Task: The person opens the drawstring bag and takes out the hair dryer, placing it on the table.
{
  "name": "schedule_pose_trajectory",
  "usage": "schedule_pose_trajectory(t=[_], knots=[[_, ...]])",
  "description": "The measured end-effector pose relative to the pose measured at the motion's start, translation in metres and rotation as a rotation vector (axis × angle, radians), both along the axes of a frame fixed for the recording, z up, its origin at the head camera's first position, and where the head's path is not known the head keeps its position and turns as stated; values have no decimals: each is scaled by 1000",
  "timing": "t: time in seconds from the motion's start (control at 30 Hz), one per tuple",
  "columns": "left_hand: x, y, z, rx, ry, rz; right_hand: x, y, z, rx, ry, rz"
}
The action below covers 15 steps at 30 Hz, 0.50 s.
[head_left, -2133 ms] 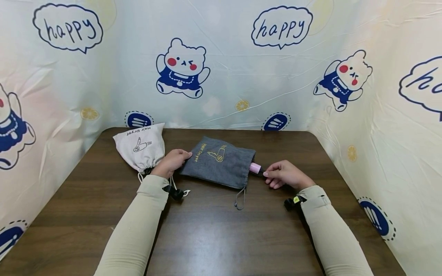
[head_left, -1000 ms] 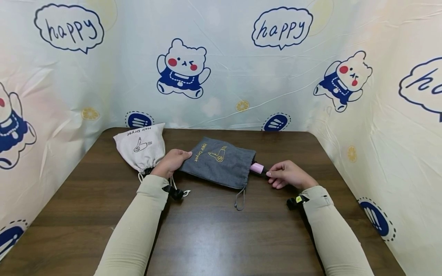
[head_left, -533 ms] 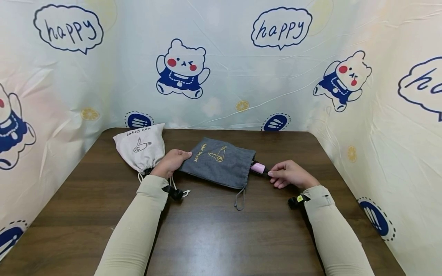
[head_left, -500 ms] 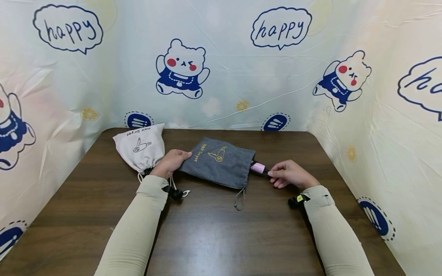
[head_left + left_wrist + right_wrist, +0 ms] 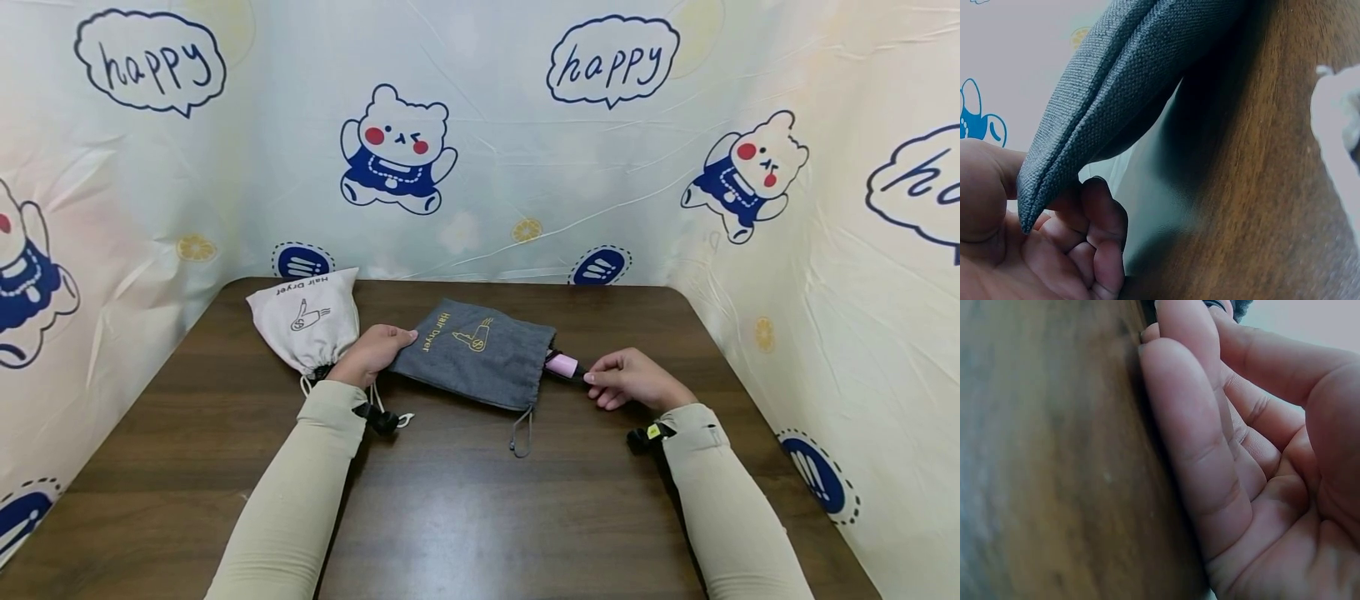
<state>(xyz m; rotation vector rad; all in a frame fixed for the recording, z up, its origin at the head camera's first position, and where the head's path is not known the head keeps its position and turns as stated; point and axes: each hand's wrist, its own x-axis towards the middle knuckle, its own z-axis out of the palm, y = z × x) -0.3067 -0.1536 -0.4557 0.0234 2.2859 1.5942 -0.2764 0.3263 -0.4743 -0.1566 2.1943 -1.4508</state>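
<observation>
At the mouth of the gray bag point(image 5: 476, 354), the right hand's point(image 5: 633, 379) fingers pinch a pink-and-black object point(image 5: 561, 365) by its black end, slightly farther out than before; the left hand point(image 5: 373, 350) pinches the bag's opposite corner above the bench point(image 5: 450, 500).

Rough weave, glossy grain

And here's the dark-grey rectangular cloth drawstring bag point(image 5: 480, 354), coarsely woven, dead matt! Now the brown wood-grained table point(image 5: 457, 525), smooth, catching a soft glare. The pink-and-black rod-shaped piece point(image 5: 562, 365) looks like smooth plastic. Next, the white tapering cloth pouch point(image 5: 307, 321), matt and puckered; then the pale printed sheet backdrop point(image 5: 510, 150), creased, faintly shiny
</observation>
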Motion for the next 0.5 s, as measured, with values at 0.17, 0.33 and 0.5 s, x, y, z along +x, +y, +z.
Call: schedule_pose_trajectory(t=[0.17, 0.33, 0.5], knots=[[0, -1, 0, 1, -2, -3, 0, 2, 1, -2, 0, -5], [0, -1, 0, -9, 14, -3, 1, 2, 2, -4, 0, -4], [0, 0, -1, -13, 19, 5, 1, 3, 1, -3, -3, -4]])
